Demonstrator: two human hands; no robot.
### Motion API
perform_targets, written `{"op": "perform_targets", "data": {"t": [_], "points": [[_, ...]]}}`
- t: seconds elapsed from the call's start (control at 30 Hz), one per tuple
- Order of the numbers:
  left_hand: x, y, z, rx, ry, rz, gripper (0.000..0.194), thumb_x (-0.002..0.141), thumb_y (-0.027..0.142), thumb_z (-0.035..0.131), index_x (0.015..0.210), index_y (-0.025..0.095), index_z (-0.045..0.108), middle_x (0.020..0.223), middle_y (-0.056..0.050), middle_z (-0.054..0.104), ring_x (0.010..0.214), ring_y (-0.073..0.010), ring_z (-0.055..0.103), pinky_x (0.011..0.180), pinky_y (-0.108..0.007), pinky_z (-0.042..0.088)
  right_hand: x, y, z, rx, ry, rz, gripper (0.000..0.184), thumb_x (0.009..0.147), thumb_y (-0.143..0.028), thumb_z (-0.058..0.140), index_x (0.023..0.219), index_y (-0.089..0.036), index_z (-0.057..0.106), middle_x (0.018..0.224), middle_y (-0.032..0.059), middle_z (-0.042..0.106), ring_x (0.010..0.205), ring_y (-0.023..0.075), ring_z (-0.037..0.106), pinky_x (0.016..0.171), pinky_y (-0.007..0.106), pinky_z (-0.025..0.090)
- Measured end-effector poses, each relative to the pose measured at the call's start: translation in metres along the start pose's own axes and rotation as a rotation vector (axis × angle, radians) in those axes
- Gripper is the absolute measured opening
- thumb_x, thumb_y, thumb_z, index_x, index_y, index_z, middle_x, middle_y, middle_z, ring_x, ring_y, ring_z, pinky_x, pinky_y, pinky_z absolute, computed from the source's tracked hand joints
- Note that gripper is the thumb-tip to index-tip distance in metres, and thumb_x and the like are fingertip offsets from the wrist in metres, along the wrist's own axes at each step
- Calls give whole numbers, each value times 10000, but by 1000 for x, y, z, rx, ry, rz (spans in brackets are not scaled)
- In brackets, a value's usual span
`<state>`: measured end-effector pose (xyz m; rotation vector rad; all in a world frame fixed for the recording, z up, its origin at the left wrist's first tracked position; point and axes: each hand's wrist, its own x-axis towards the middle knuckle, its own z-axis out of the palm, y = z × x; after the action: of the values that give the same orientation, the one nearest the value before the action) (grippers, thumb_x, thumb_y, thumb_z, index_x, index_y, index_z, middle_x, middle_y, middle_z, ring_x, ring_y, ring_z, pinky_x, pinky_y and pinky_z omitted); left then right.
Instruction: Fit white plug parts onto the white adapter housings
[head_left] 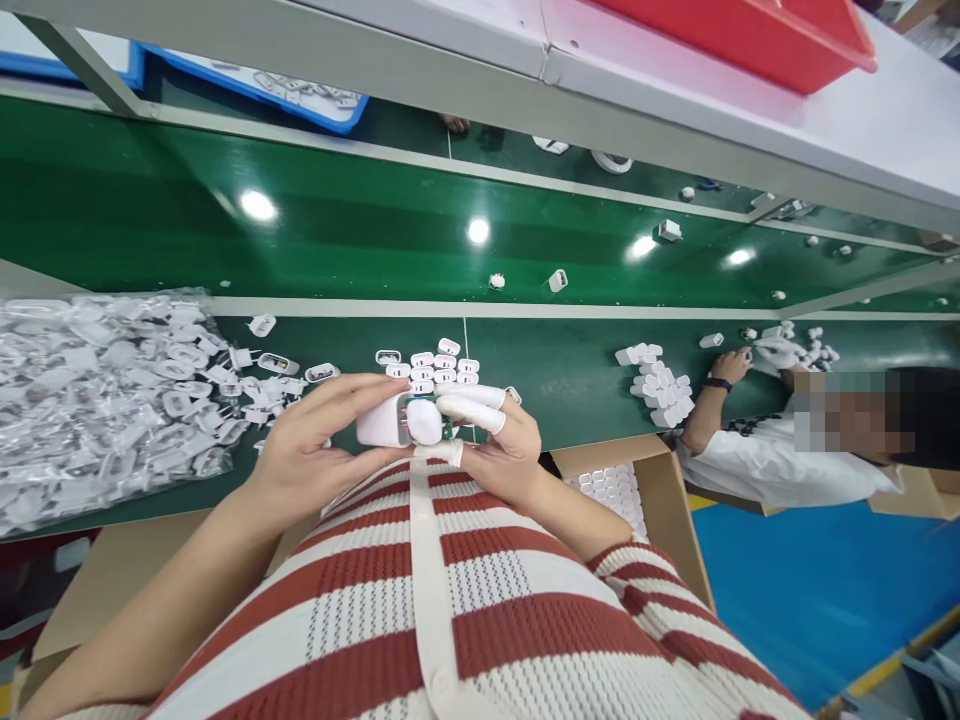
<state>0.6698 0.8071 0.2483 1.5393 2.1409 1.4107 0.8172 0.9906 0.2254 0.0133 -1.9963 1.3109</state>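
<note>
Hands (311, 440) (504, 440) hold housing (381, 422) and white piece (425, 422) (green part (448, 426) mostly hidden).

The person wears a knit top (360, 610) in rust-red and cream horizontal stripes, with small openwork holes in some pale bands. A cream placket (421, 560) runs from the middle toward 6 o'clock — a round, pale button (440, 683) near its lower end. At 5 o'clock, the striped sleeve (660, 600) is ribbed. White finger covers (471, 413) sheathe the right hand's (510, 440) thumb and two fingers.
</note>
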Motion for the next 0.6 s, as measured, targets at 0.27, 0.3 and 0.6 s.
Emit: {"op": "perform_targets", "data": {"t": [0.27, 0.3, 0.6], "points": [[9, 12, -1, 18, -30, 93, 555, 948, 330, 753, 1475, 399, 593, 1266, -48, 719, 1067, -245, 721, 925, -421, 639, 1, -3, -4, -124, -5, -139, 580, 914, -245, 788, 1465, -286, 615, 1265, 83, 760, 1122, 203, 761, 989, 312, 650], [10, 12, -2, 19, -30, 109, 574, 935, 321, 769, 1477, 393, 594, 1263, -51, 721, 1055, -246, 725, 915, -421, 643, -1, -3, -4, -134, -6, -147, 606, 918, -252, 784, 1491, -292, 591, 1281, 80, 755, 1133, 202, 758, 992, 309, 650], [13, 12, -4, 77, -80, 134, 551, 966, 338, 729, 1490, 413, 575, 1276, -39, 712, 1035, -257, 732, 882, -427, 639, -3, 2, -5, -90, 15, -209, 554, 943, -239, 753, 1476, -240, 601, 1287, 95, 748, 1175, 195, 740, 1015, 302, 639]]}}
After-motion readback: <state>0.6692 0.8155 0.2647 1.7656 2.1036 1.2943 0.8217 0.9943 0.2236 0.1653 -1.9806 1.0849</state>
